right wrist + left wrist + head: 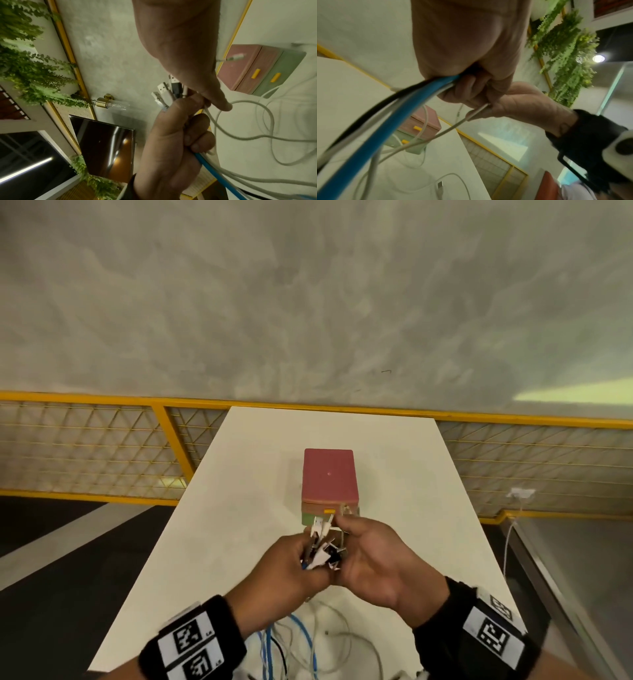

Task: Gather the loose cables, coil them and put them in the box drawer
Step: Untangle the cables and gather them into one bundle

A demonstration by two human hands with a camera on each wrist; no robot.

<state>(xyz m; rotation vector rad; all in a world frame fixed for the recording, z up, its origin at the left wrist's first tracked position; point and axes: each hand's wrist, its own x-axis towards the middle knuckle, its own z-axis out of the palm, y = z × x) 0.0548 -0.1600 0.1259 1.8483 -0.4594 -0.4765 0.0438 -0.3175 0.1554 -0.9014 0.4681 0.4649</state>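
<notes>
My left hand (pixel 306 559) grips a bundle of cables (pixel 323 551), blue, black and white, with their plug ends (pixel 167 89) fanned out above the fist. Right beside it, my right hand (pixel 344 529) pinches one thin white cable (pixel 478 110) whose plug (pixel 235 58) sticks out past the fingers. Both hands hover just in front of the box (pixel 329 474), which has a pink upper drawer (pixel 248 67) and a green lower drawer (pixel 281 73), both with yellow handles and both closed. The cables' loose lengths (pixel 308 642) trail down onto the white table (pixel 222 508).
The table is narrow, with dark floor off its left edge and a glass panel to the right. A yellow mesh railing (pixel 102 440) runs behind it. A white charger (pixel 520 493) hangs plugged in at the right. A loose USB plug (pixel 440 185) lies on the table.
</notes>
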